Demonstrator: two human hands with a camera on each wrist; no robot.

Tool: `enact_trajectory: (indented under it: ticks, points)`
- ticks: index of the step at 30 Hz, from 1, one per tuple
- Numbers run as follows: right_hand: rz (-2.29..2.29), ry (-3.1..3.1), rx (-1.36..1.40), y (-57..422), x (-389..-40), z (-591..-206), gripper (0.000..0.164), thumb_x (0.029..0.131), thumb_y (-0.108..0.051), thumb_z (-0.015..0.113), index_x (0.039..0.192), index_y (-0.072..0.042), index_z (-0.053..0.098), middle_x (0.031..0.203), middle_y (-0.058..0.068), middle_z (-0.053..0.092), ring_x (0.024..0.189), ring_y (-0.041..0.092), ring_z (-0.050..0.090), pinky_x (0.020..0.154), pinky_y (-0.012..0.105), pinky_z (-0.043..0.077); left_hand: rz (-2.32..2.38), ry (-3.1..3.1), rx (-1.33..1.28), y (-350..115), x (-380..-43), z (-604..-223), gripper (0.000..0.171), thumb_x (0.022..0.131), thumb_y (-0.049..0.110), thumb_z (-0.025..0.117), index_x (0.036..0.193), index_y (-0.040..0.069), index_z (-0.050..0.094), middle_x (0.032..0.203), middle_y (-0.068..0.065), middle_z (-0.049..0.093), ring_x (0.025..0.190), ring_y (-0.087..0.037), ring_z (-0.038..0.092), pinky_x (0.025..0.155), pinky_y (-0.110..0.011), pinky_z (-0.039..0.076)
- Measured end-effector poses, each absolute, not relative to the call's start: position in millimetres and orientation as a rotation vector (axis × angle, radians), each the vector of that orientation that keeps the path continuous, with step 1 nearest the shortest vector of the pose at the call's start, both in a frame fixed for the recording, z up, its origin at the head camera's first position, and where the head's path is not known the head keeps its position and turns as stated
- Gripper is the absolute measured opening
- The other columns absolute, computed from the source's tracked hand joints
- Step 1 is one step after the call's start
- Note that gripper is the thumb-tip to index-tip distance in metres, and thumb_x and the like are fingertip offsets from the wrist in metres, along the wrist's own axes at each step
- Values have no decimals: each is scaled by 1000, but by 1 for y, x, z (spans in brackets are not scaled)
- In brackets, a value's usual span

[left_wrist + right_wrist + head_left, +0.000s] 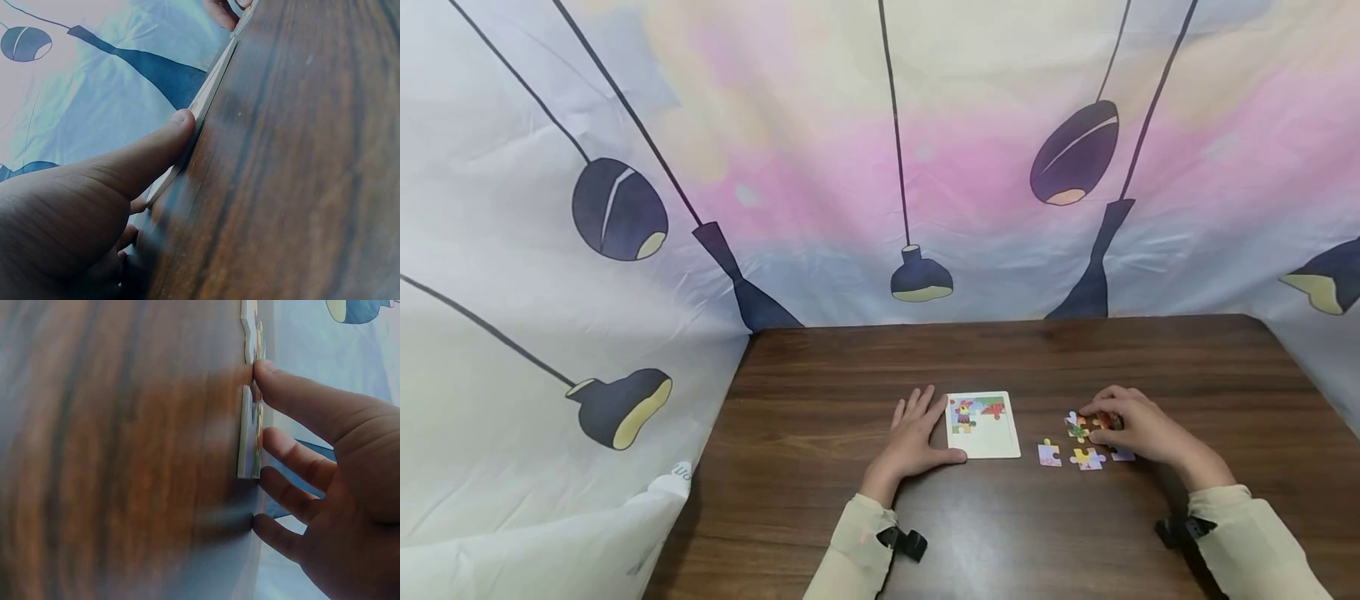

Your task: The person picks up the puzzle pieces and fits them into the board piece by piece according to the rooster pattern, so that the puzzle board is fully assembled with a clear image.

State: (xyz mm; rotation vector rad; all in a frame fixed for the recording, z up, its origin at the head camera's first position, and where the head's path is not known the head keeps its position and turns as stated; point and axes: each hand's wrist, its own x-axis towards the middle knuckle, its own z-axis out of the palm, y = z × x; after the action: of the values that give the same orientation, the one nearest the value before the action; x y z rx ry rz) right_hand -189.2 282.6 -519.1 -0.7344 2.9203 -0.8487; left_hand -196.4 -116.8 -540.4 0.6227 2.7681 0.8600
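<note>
In the head view, my left hand [913,442] lies with spread fingers at the left side of a square white puzzle board [988,442]. Its thumb [181,122] presses the board's near edge. Several picture pieces fill the board's upper left and top; the rest is bare white. My right hand [1138,425] reaches over a cluster of loose jigsaw pieces, thumb and fingertips touching down among them. A green piece [1077,429] shows at its fingertips, and a dark red and green one [1111,421] is partly hidden beneath the hand.
Nearer me lie a lilac piece [1049,454] and a yellow and lilac piece [1088,459], with another lilac piece [1123,455] under the right hand's edge. The brown wooden table [820,392] ends at a lamp-patterned cloth [835,208] behind.
</note>
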Motion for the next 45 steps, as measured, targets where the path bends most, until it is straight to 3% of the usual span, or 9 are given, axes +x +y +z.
enact_trajectory:
  ticks: [20, 27, 37, 45]
  points:
    - [-754, 2978, -808, 277, -189, -522, 15, 89, -5, 82, 102, -11, 79, 95, -5, 63, 81, 12, 50, 66, 33, 44, 833, 2774, 613, -114, -195, -541, 105, 85, 57, 84, 167, 13, 35, 175, -13, 20, 163, -33, 8, 130, -56, 6]
    - [-777, 2959, -818, 279, -185, -521, 20, 87, -8, 86, 106, -9, 80, 95, -6, 61, 79, 8, 46, 64, 29, 41, 851, 2768, 621, -114, -193, -542, 104, 86, 55, 84, 167, 12, 34, 175, -14, 20, 163, -35, 9, 129, -58, 7]
    - [-611, 2984, -812, 273, -189, -516, 16, 86, -10, 84, 99, -13, 76, 83, -10, 49, 75, 8, 42, 61, 27, 37, 847, 2776, 631, -115, -195, -539, 104, 87, 56, 84, 167, 13, 34, 175, -13, 19, 163, -34, 8, 130, -57, 6]
    - [-712, 2955, -849, 275, -193, -522, 16, 87, -9, 83, 101, -13, 76, 89, -9, 55, 78, 7, 44, 62, 28, 40, 850, 2773, 618, -117, -194, -538, 103, 86, 55, 84, 166, 12, 35, 175, -14, 20, 163, -35, 9, 130, -57, 6]
